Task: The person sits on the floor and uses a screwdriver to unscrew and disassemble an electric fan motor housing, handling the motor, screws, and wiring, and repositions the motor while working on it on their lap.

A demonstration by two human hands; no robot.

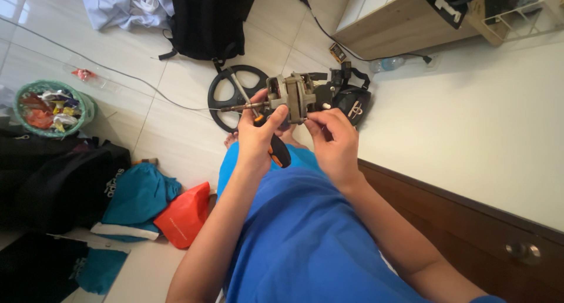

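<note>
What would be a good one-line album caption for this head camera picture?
Left hand grips a metal mechanical part and an orange-black screwdriver; right hand works at its side.

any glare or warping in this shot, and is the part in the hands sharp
Head view: window glare whitens the floor tiles at top left; the wide lens bends the counter edge and tile lines; the metal part between the left hand and right hand is fairly sharp, with soft shadowing beneath.
</note>
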